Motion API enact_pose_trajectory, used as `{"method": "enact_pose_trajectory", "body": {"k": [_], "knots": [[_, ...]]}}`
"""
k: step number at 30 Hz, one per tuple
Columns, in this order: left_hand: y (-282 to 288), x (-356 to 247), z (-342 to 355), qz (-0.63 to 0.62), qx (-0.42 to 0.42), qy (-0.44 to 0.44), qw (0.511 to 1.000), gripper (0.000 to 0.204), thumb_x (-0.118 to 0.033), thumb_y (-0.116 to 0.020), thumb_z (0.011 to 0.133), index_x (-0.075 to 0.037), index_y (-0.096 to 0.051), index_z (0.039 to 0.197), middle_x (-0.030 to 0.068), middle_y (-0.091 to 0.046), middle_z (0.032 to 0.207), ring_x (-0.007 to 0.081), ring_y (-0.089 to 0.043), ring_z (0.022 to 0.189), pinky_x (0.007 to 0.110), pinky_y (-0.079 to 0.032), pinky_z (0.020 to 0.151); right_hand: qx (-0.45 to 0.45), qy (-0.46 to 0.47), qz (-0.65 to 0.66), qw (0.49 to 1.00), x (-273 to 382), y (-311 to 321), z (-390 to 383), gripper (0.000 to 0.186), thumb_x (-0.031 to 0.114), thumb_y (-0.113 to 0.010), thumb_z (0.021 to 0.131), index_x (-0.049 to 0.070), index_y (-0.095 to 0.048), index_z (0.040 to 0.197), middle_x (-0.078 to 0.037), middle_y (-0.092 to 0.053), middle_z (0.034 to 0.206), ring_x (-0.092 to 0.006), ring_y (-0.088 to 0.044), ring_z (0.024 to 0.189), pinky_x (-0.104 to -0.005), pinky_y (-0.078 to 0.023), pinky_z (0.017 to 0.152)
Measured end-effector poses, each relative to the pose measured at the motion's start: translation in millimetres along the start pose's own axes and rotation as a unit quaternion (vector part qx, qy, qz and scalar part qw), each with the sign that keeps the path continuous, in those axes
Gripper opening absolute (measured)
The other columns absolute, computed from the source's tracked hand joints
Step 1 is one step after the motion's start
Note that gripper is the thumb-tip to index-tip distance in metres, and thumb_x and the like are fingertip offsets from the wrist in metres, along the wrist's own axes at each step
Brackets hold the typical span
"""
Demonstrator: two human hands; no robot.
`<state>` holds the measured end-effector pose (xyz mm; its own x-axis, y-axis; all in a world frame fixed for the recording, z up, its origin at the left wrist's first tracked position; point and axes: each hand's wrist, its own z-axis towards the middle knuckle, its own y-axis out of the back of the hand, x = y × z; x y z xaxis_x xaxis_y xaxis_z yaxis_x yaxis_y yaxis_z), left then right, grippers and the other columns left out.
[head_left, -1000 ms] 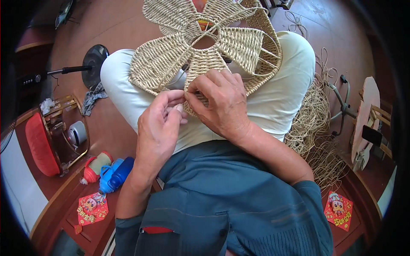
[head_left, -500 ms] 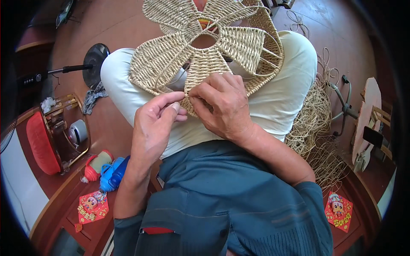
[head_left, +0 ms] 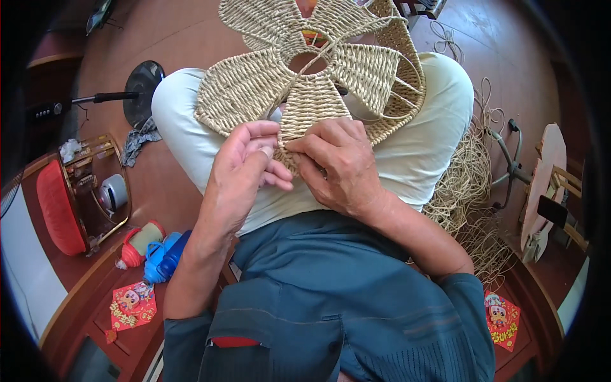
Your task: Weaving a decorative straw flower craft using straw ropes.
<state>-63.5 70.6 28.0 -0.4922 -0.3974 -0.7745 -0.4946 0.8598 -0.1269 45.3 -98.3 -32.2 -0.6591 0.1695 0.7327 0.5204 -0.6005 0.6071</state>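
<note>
A flower-shaped woven straw piece (head_left: 305,83) with several petals lies across my lap on pale trousers (head_left: 420,146). My left hand (head_left: 245,169) pinches the near petal's lower edge with thumb and fingers. Close beside it, my right hand (head_left: 337,165) grips the same petal edge, its fingers curled over the weave. The two hands almost touch at the petal's tip. An open wire-framed petal shows on the right side of the piece.
A heap of loose straw strands (head_left: 471,191) lies on the floor to my right. To my left stand a red and gold box (head_left: 76,197), a red-capped bottle (head_left: 137,245), a blue container (head_left: 167,258) and a fan base (head_left: 141,92).
The woven piece has shifted slightly toward me and my left hand has turned, its fingers now spread under the petal edge. My right hand keeps its grip.
</note>
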Motion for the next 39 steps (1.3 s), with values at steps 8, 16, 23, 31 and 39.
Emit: {"method": "enact_pose_trajectory", "body": {"k": [8, 16, 23, 31, 39], "knots": [[-9, -1, 2, -0.052, -0.015, 0.034, 0.998, 0.042, -0.027, -0.051, 0.116, -0.003, -0.049, 0.151, 0.0049, -0.053, 0.117, 0.0087, -0.057, 0.066, 0.023, -0.04, 0.045, -0.018, -0.028, 0.04, 0.999, 5, 4, 3, 0.02, 0.005, -0.076, 0.09, 0.006, -0.072, 0.109, -0.012, -0.063, 0.103, -0.0347, -0.064, 0.099, -0.0476, -0.049, 0.088], [-6, -3, 3, -0.046, -0.007, 0.041, 0.998, 0.045, -0.028, -0.048, 0.118, -0.004, -0.049, 0.156, 0.0038, -0.054, 0.118, 0.0083, -0.056, 0.065, 0.023, -0.038, 0.046, 0.033, -0.058, 0.015, 0.998, 9, 5, 15, 0.011, 0.008, -0.073, 0.093, 0.006, -0.067, 0.102, -0.013, -0.06, 0.101, -0.0353, -0.062, 0.098, -0.0466, -0.049, 0.088], [-4, 10, -8, 0.369, -0.094, -0.278, 0.882, 0.036, -0.013, -0.05, 0.114, -0.002, -0.062, 0.146, 0.0114, -0.07, 0.111, 0.013, -0.065, 0.071, 0.031, -0.053, 0.06, 0.05, 0.076, -0.177, 0.98, 18, 4, 15, 0.02, 0.015, -0.064, 0.093, 0.008, -0.062, 0.111, -0.008, -0.06, 0.102, -0.0266, -0.062, 0.098, -0.0413, -0.047, 0.087], [-17, 6, 0, 0.308, -0.06, -0.303, 0.9, 0.043, 0.004, -0.049, 0.106, -0.002, -0.062, 0.147, 0.0248, -0.072, 0.131, 0.0405, -0.072, 0.121, 0.045, -0.057, 0.097, 0.017, -0.048, 0.078, 0.996, 26, 19, 21, 0.019, 0.013, -0.072, 0.097, 0.008, -0.062, 0.112, -0.008, -0.063, 0.089, -0.0306, -0.064, 0.088, -0.0436, -0.047, 0.087], [29, -13, -25, 0.083, 0.01, -0.255, 0.963, 0.028, -0.011, -0.066, 0.107, -0.003, -0.069, 0.134, -0.0011, -0.064, 0.082, 0.0081, -0.053, 0.064, 0.031, -0.05, 0.065, -0.081, -0.365, 0.401, 0.836, -30, 103, 6, 0.011, 0.02, -0.072, 0.109, 0.015, -0.063, 0.11, 0.011, -0.052, 0.075, -0.0001, -0.044, 0.057, -0.0203, -0.031, 0.048]]}}
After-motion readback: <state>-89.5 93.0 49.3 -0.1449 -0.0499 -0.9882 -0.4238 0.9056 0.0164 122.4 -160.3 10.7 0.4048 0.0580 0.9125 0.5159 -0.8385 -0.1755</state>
